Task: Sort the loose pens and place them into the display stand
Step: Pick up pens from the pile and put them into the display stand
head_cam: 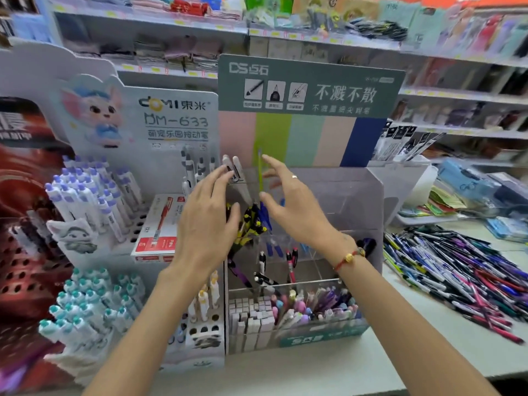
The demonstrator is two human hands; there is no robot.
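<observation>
A clear acrylic display stand (pixel 354 195) with a green header board stands in the middle of the counter. Its upper compartment holds a bunch of black, yellow and blue pens (pixel 251 224); a thin green pen (pixel 260 172) stands upright there. My left hand (pixel 205 218) and my right hand (pixel 291 204) hover on either side of that bunch, fingers spread and relaxed, holding nothing. Lower tiers hold a few red and black pens (pixel 291 261) and pastel pens (pixel 314 307). A large pile of loose pens (pixel 457 270) lies on the counter to the right.
A white cartoon-mouse pen display (pixel 120 172) with purple and teal capped pens stands on the left, with a red and white pen box (pixel 160 227) on it. Shelves of stationery run behind. Packets and a white bin (pixel 420 181) sit at the far right.
</observation>
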